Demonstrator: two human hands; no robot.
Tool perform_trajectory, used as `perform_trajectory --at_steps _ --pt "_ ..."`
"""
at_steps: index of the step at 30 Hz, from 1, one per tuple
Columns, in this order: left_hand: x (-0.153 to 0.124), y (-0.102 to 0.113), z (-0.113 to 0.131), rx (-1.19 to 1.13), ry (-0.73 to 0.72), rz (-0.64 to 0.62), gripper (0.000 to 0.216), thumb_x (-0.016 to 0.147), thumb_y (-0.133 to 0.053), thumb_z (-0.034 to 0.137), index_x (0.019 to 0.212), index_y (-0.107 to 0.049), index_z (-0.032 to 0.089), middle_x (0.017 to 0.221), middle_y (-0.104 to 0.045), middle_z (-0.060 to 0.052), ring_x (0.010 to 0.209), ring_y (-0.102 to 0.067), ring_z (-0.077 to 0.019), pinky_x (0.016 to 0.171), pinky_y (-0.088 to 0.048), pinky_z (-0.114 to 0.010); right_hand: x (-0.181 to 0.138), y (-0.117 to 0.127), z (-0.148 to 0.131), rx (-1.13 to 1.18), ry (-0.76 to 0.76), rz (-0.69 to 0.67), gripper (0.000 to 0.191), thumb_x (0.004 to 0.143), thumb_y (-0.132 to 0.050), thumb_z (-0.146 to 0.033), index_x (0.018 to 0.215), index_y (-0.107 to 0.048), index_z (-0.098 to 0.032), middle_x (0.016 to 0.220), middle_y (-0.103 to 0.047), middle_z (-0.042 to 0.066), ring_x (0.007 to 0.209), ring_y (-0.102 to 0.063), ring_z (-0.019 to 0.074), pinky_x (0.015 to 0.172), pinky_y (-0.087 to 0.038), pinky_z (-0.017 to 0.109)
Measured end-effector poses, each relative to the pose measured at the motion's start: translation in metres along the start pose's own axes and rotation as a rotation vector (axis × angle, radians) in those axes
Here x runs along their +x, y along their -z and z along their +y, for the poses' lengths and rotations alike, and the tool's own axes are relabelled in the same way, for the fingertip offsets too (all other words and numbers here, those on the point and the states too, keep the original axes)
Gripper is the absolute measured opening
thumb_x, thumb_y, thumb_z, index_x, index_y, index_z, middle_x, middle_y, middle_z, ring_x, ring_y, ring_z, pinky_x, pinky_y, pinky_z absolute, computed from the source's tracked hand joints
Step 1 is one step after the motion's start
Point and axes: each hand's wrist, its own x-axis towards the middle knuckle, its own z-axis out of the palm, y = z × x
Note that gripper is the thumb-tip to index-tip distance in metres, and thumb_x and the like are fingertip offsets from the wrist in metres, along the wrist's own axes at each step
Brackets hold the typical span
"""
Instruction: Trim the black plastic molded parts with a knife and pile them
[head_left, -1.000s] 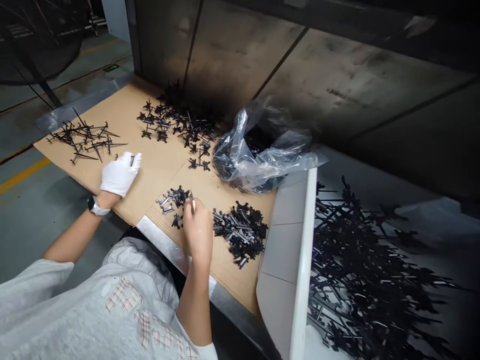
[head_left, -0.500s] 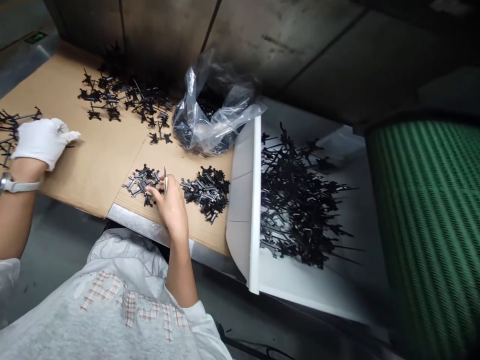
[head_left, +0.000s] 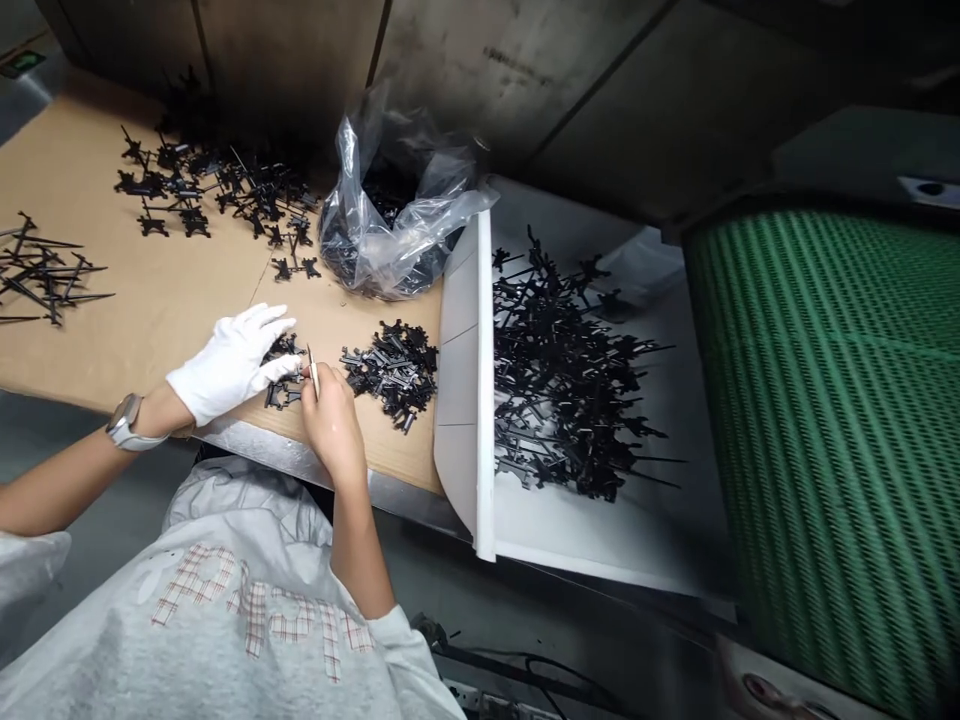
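Note:
My left hand, in a white glove, reaches over a small pile of black plastic parts with its fingers stretched out. The glove hides much of that pile. Beside it my right hand, bare, is closed around a slim pointed craft knife whose tip points up and away. The left fingertips come close to the knife; whether they touch it I cannot tell. Just right of my right hand lies a denser heap of short black parts on the cardboard.
Branched black pieces lie at the back beside a clear plastic bag of dark parts. Black sprue sticks lie at far left. A white bin holds more black pieces. A green ribbed surface stands at right.
My left hand has moved right, from the black sticks at far left to the small pile near my right hand, and its fingers have spread. The whole view has shifted slightly.

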Motion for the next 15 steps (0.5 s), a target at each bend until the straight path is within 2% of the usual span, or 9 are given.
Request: perform_trajectory --at_steps 3,6,11,15 --pt "0.004 -0.011 0.002 0.061 0.0 -0.113 0.057 0.098 -0.047 0.05 0.139 -0.061 0.012 0.152 -0.054 -0.021 0.147 -0.041 -0.044 0.116 -0.037 -0.062 -0.004 0.008 0.004 0.047 0.006 -0.009 0.021 0.093 -0.045 -0.016 0.096 -0.065 -0.02 0.101 -0.073 0.009 0.096 -0.066 0.0231 0.09 -0.049 0.033" --pt "0.002 -0.013 0.001 0.064 -0.054 -0.157 0.057 0.097 -0.047 0.05 0.136 -0.063 0.012 0.144 -0.061 -0.022 0.144 -0.045 -0.0455 0.114 -0.039 -0.063 -0.002 0.024 0.016 0.09 -0.032 0.041 0.019 0.092 -0.047 -0.019 0.096 -0.065 -0.021 0.099 -0.073 0.007 0.093 -0.067 0.0211 0.088 -0.049 0.032" --pt "-0.008 -0.014 0.005 -0.004 -0.074 -0.063 0.054 0.098 -0.046 0.053 0.129 -0.067 0.014 0.139 -0.065 -0.02 0.14 -0.05 -0.0434 0.112 -0.043 -0.061 0.019 0.041 0.032 0.145 -0.108 0.091 0.02 0.091 -0.046 -0.019 0.096 -0.065 -0.021 0.073 -0.066 -0.001 0.069 -0.061 0.0176 0.074 -0.049 0.03" --pt "-0.013 0.002 0.0 -0.083 -0.054 0.085 0.053 0.099 -0.046 0.055 0.127 -0.067 0.015 0.133 -0.069 -0.018 0.13 -0.061 -0.0374 0.112 -0.046 -0.053 0.021 0.047 0.033 0.184 -0.118 0.082 0.017 0.092 -0.048 -0.022 0.097 -0.064 -0.021 0.073 -0.064 -0.003 0.059 -0.054 0.0135 0.063 -0.045 0.025"
